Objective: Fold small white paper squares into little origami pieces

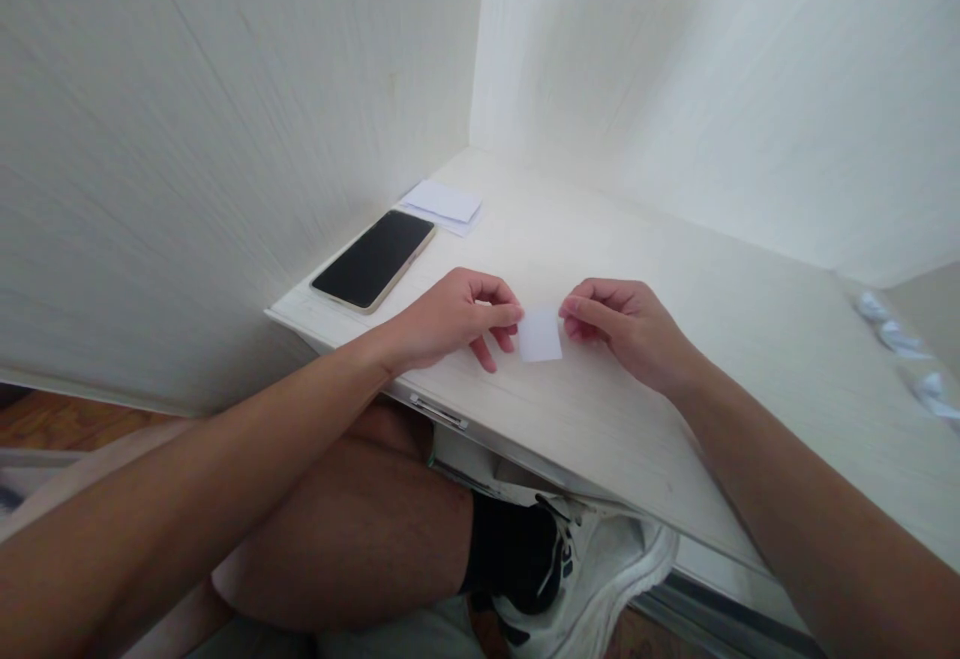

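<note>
A small white square of paper [540, 335] is held up between my two hands, just above the white desk. My left hand [480, 314] pinches its left edge between thumb and forefinger, with the other fingers loosely curled below. At its upper right corner, my right hand [611, 324] has thumb and forefinger closed on the paper. The sheet looks flat and blank.
A black-screened phone [375, 259] lies on the desk [645, 429] at the left. Behind it sits a small stack of white paper [444, 202] by the wall. Several folded white paper pieces [896, 335] line the far right. My legs and a white shoe [592, 569] are below the desk's front edge.
</note>
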Demonstrator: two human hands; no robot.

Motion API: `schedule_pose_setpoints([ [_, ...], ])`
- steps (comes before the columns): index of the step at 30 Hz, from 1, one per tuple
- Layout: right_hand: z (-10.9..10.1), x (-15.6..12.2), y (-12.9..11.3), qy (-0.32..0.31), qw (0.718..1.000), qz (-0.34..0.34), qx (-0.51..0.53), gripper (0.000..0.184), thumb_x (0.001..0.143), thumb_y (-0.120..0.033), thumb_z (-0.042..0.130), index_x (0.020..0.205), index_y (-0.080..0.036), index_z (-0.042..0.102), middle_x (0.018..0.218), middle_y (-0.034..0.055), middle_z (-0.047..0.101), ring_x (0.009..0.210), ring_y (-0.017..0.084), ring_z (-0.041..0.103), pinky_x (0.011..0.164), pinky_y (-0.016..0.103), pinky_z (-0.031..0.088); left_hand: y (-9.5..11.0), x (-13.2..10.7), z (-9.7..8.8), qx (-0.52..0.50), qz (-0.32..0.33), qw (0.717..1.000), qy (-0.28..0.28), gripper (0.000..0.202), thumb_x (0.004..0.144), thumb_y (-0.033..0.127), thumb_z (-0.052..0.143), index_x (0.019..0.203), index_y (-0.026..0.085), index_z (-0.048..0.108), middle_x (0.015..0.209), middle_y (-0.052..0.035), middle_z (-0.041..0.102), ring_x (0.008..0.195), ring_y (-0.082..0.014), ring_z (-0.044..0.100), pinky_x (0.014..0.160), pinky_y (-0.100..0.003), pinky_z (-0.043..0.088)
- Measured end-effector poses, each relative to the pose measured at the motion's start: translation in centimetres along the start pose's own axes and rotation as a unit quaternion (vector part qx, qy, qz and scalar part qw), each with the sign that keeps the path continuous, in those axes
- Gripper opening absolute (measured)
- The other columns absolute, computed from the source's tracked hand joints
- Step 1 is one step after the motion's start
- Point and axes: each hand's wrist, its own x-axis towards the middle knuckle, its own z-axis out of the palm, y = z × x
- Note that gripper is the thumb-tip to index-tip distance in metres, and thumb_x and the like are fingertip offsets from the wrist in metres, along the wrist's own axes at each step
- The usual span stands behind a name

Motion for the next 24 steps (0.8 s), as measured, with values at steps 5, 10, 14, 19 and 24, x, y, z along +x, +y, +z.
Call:
schedule_pose_setpoints([
  [5, 0.4, -0.4, -0.3, 0.005, 0.993, -0.112, -0.037, 0.028, 0.085, -0.025, 0.076, 0.112, -0.025, 0.072, 0.116, 0.0064, 0.069, 0.087, 0.017, 0.068, 0.071, 0.033, 0.056, 0.3, -0.1, -0.5, -0.052, -0.013, 0.998, -0.012, 0.013, 0.091, 0.015, 0.066, 0.079, 0.012, 0.066, 0.069, -0.0050, 0.069, 0.065, -0.0143, 0.069, 0.053, -0.024, 0.062],
  [10, 0.9, -1.0, -0.6, -0.017, 0.972, -0.184, -0.148, 0.017, 0.090, -0.018, 0.068, 0.096, -0.028, 0.081, 0.128, 0.0080, 0.066, 0.104, 0.022, 0.068, 0.080, 0.038, 0.061, 0.1, 0.0, -0.7, -0.077, -0.023, 0.997, -0.002, 0.013, 0.095, 0.017, 0.064, 0.083, 0.012, 0.065, 0.072, -0.0051, 0.071, 0.065, -0.0137, 0.071, 0.060, -0.027, 0.064],
  [14, 1.3, -0.9, 0.0, -0.022, 0.977, -0.163, -0.134, 0.009, 0.088, -0.024, 0.075, 0.093, -0.027, 0.082, 0.123, 0.0086, 0.067, 0.096, 0.021, 0.068, 0.078, 0.038, 0.061, 0.0, 0.1, -0.4, -0.083, -0.008, 0.996, 0.027, 0.014, 0.097, 0.017, 0.063, 0.083, 0.013, 0.064, 0.070, -0.0033, 0.069, 0.065, -0.0132, 0.070, 0.061, -0.028, 0.065],
  [19, 1.5, -0.8, 0.1, -0.021, 0.994, -0.079, 0.069, 0.066, 0.076, -0.030, 0.091, 0.136, -0.033, 0.062, 0.112, 0.0026, 0.070, 0.087, 0.018, 0.070, 0.080, 0.036, 0.061, -0.3, 0.2, 0.0, -0.078, 0.043, 0.994, 0.063, 0.005, 0.093, 0.014, 0.065, 0.088, 0.013, 0.064, 0.076, -0.0019, 0.068, 0.068, -0.0132, 0.070, 0.055, -0.027, 0.065],
  [24, 1.6, -0.5, 0.2, -0.033, 0.974, 0.033, 0.223, 0.035, 0.090, -0.046, 0.077, 0.116, -0.023, 0.072, 0.091, 0.0022, 0.073, 0.072, 0.014, 0.069, 0.070, 0.031, 0.061, -0.5, -0.1, 0.2, -0.038, 0.091, 0.993, 0.060, 0.013, 0.092, 0.017, 0.067, 0.105, 0.014, 0.068, 0.077, 0.0000, 0.066, 0.065, -0.0117, 0.067, 0.049, -0.022, 0.063],
])
